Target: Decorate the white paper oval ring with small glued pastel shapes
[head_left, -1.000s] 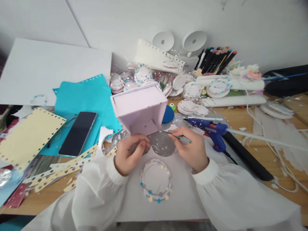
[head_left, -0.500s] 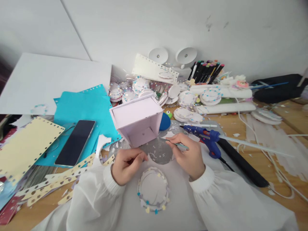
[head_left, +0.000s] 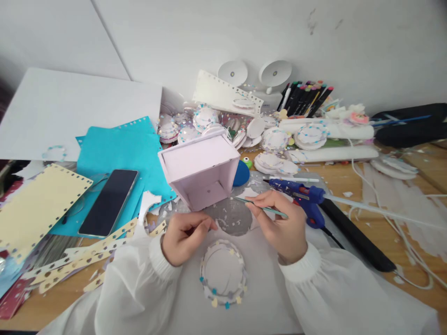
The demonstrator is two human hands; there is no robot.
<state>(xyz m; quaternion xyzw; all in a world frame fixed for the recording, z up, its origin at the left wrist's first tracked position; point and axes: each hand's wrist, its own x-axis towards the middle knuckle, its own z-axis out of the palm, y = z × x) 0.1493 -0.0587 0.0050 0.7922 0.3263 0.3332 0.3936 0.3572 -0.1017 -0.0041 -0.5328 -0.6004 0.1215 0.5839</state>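
Observation:
My right hand (head_left: 282, 226) pinches a thin green tweezers-like tool (head_left: 272, 212), its tip pointing left towards the open front of a pale lilac box (head_left: 197, 160). The box lies tilted on a grey mat (head_left: 233, 218) scattered with tiny paper scraps. My left hand (head_left: 187, 236) rests with its fingers curled in and thumb against them; whatever they may hold is hidden. Between and below my hands lies a round white piece (head_left: 223, 272) with a ring of small blue, yellow and lilac paper shapes around its edge.
A blue glue gun (head_left: 296, 191) with a long clear stick lies at right, by a black bar (head_left: 356, 235). A phone (head_left: 109, 202) rests on blue sheets (head_left: 115, 149) at left. Several decorated white discs (head_left: 275, 139) are piled behind the box, near markers (head_left: 307, 98).
My right hand has moved slightly right and the green tool lies a little lower at its rear end. My left hand stays nearly in place. The view has shifted slightly.

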